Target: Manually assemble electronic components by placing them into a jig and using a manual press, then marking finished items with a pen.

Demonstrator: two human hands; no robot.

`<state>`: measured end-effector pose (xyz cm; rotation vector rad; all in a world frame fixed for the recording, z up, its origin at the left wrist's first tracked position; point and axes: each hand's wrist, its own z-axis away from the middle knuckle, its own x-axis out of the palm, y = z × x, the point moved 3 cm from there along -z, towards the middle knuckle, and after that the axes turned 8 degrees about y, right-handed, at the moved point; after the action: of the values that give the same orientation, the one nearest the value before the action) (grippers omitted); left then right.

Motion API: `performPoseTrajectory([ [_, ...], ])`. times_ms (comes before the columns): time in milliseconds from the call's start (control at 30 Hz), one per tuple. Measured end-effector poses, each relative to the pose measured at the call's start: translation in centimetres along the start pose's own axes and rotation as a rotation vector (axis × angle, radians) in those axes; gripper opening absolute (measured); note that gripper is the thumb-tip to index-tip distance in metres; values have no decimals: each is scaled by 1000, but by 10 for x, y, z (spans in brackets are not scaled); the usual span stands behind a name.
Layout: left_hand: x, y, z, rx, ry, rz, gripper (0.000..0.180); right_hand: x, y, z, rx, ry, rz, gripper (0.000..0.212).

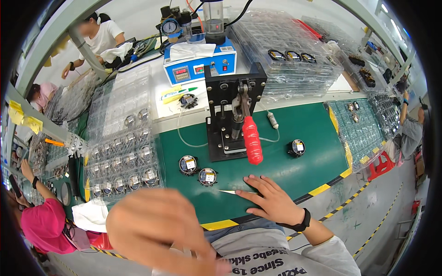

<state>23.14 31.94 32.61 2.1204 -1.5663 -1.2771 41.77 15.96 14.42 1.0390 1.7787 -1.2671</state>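
My right hand (278,205) lies on the green mat (294,124), fingers spread, a black band on its wrist. A thin, pale pointed tool (227,191), like a tweezer tip, pokes out from under its fingers. My left hand (159,223) is raised close to the camera at the lower left; motion smears its fingers, so any hold is unclear. Two round watch-like modules (207,176) sit side by side ahead of the hands, and another round module (298,147) is off to the right. Between them stands a black toggle press (225,110) with a red handle (252,140).
On the left are clear trays (120,161) of modules. Behind the press, a blue control box (200,62) stands near stacked plastic trays (290,69). A green-lined tray (357,133) lies at right. A person in pink (43,225) works at left; yellow-black tape (317,191) marks the table edge.
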Motion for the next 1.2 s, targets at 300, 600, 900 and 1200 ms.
performPoseTrajectory([
  [300,5,-38,-13,-222,526,-362,30,3,-1,0,45,56,1,44],
  [600,14,-60,-24,-425,611,-580,44,5,0,2,57,105,-18,42],
  [900,14,-62,-27,-400,671,-588,49,4,-2,1,57,127,-35,44],
  [1200,19,-74,-30,-256,463,-967,36,4,-2,1,54,147,-20,43],
])
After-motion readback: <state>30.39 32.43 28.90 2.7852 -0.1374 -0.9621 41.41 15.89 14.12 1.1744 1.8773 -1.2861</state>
